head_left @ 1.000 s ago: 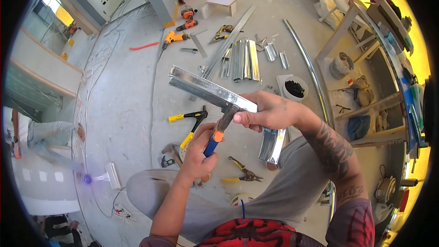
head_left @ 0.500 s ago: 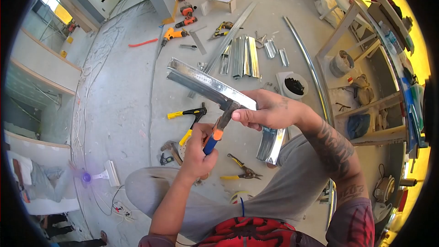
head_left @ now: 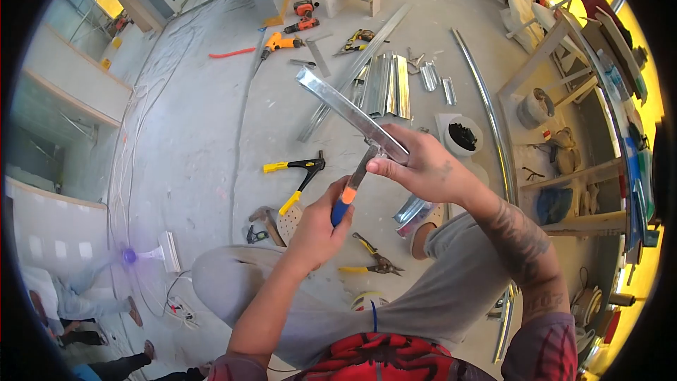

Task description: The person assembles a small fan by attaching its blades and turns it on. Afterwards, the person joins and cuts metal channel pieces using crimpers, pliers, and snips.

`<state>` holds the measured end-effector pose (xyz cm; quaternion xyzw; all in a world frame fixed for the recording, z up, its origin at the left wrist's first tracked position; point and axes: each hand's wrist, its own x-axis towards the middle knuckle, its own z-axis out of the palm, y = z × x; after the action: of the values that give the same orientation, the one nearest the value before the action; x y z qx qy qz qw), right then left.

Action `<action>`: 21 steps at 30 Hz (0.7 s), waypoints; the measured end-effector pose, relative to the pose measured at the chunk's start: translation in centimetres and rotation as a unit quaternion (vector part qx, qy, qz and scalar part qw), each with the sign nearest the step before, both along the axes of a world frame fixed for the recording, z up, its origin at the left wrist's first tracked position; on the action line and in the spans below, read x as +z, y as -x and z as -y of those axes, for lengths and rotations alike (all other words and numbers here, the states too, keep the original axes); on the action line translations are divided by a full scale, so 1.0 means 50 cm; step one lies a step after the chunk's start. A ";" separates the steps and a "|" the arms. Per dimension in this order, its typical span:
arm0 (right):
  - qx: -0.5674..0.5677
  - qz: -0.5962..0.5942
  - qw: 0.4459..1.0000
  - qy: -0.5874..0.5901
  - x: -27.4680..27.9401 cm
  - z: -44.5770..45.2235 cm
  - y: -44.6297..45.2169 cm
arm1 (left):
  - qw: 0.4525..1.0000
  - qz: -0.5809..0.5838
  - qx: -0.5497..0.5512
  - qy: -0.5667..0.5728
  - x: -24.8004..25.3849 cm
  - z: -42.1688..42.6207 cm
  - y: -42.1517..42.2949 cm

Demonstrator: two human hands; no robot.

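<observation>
My left hand is closed around the blue-and-orange handle of a hand tool with a flat metal shaft. The tool's upper end meets the underside of a short metal stud piece, and its exact kind is unclear. My right hand grips the stud piece at its near end, the thumb close to the tool's tip. The stud tilts up to the left above the floor. Below my hands lie yellow-handled snips. A yellow-and-black hand tool and a hammer lie left of them.
Cut metal studs and long metal strips lie ahead. An orange drill rests at the back left. A white bucket with dark pieces stands right of my hand. Wooden shelving runs along the right. Other people's legs show lower left.
The stud piece and tool have turned slightly in my hands, and the stud's far end sits farther right. My head view has shifted a little to the left.
</observation>
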<state>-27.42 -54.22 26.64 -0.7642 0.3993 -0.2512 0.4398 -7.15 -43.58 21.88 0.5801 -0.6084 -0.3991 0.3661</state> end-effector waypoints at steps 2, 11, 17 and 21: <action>0.002 0.004 1.000 -0.002 0.004 -0.001 -0.002 | 0.999 0.018 -0.026 -0.023 0.007 -0.001 0.000; -0.025 -0.059 0.998 -0.023 0.023 -0.008 -0.012 | 0.998 -0.001 -0.022 -0.051 0.006 -0.006 -0.008; -0.033 -0.058 0.998 -0.011 0.021 -0.007 -0.008 | 0.997 0.026 -0.024 -0.069 0.011 -0.002 -0.013; 0.007 0.021 0.999 -0.039 0.004 -0.005 -0.004 | 0.999 0.022 -0.043 0.017 0.017 -0.001 -0.015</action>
<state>-27.24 -53.99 26.86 -0.7438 0.3940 -0.2482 0.4795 -6.42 -43.53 22.73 0.5555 -0.6475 -0.3910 0.3455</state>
